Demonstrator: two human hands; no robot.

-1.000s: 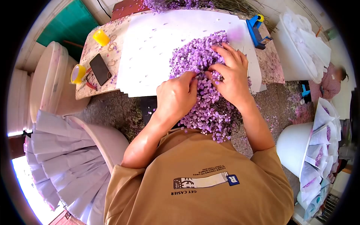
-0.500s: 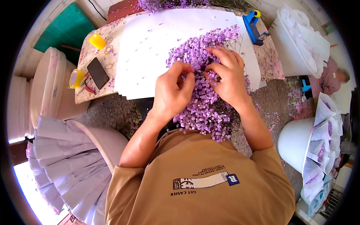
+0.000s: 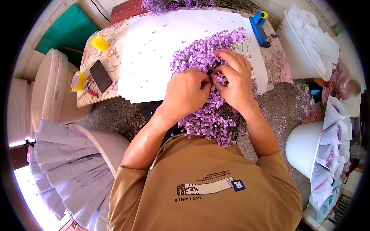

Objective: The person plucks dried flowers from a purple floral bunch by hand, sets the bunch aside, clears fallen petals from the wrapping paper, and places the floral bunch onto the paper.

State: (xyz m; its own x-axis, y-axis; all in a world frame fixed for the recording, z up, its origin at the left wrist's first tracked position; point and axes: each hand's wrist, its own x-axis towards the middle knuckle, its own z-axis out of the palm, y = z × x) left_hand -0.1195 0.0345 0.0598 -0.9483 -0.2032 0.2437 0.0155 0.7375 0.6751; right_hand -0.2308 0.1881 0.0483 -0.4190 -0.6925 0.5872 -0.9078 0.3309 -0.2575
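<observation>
A large bunch of purple baby's breath (image 3: 216,111) lies over the front edge of the table, its upper part on white paper and its lower part hanging against my shirt. My left hand (image 3: 187,90) is closed in front of the flowers, thumb and fingertips pinched together near the bunch's middle; what they hold is hidden. Close beside it, my right hand (image 3: 237,79) bends its thumb and index finger round a small flower sprig, while its other fingers rest curved over the blossoms. The fingertips of both hands nearly meet.
White paper sheets (image 3: 150,57) cover the table. At left are a black phone (image 3: 101,75), red-handled pliers (image 3: 91,92) and yellow tape rolls (image 3: 100,43); at right, a blue tape dispenser (image 3: 262,30). Tubs of wrapped flowers (image 3: 304,148) flank me. A person (image 3: 337,82) sits far right.
My left hand has moved right and turned, its fingertips now against the right hand's. The right hand has stayed nearly in place, its thumb and index finger drawn closer to the left.
</observation>
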